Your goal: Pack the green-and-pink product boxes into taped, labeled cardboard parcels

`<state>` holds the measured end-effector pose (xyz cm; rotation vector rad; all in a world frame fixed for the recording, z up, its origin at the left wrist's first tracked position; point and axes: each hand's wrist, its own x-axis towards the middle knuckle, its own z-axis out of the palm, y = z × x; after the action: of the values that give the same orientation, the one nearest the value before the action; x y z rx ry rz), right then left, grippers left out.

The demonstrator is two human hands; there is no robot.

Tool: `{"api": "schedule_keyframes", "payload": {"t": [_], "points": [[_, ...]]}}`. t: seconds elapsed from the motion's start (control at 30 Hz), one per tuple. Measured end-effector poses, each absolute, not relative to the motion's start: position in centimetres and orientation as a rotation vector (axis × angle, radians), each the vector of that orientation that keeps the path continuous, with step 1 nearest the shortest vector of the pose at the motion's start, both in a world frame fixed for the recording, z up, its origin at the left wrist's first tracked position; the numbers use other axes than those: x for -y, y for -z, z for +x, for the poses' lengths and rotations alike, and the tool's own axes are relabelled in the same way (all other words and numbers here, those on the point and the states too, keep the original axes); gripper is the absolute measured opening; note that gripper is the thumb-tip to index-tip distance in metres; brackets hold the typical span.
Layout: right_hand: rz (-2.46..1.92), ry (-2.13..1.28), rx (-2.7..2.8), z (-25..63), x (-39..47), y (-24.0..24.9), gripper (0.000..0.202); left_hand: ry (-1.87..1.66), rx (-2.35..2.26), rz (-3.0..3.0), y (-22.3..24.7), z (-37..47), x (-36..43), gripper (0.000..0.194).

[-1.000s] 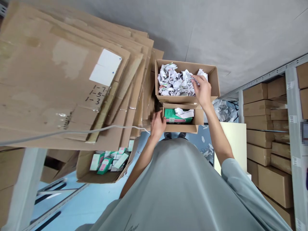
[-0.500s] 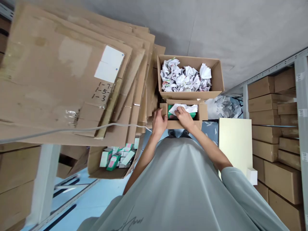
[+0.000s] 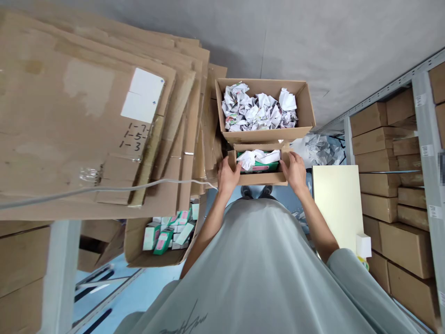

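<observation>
A small open cardboard box (image 3: 261, 178) is in front of my body. Inside it, crumpled white paper (image 3: 255, 158) lies over green packs (image 3: 266, 167), covering part of them. My left hand (image 3: 228, 177) holds the box's left end, thumb at the inner corner and fingers around the side flap. At the opposite end, my right hand (image 3: 295, 170) grips the right flap and wall, its fingers partly curled. Just beyond stands a larger open carton (image 3: 266, 135) holding crumpled paper (image 3: 260, 109).
Flattened cardboard sheets (image 3: 76, 120) are stacked at left, with a pale cable (image 3: 104, 189) across them. Below sits a carton (image 3: 130, 246) of small green-and-white boxes (image 3: 163, 241). On the right are a cream board (image 3: 335, 204) and shelves of brown boxes (image 3: 378, 181).
My right hand has left the paper inside the small box and moved right onto the box's right end. The paper now lies bunched over the packs. My left hand stays at the left end.
</observation>
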<state>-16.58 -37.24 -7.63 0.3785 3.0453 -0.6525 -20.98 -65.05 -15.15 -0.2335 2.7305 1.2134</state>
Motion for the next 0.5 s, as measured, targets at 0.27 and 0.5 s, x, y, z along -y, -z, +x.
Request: {"api": "schedule_keyframes", "payload": {"t": [0.27, 0.5], "points": [[0.558, 0.556, -2.679, -16.2, 38.5, 8.8, 0.036, -1.034, -2.642, -0.212, 14.7, -21.6, 64.4, 0.046], [0.836, 0.671, -2.753, -9.5, 35.7, 6.6, 0.032, -1.020, -2.614, 0.102, 12.0, -20.0, 61.7, 0.049]]}}
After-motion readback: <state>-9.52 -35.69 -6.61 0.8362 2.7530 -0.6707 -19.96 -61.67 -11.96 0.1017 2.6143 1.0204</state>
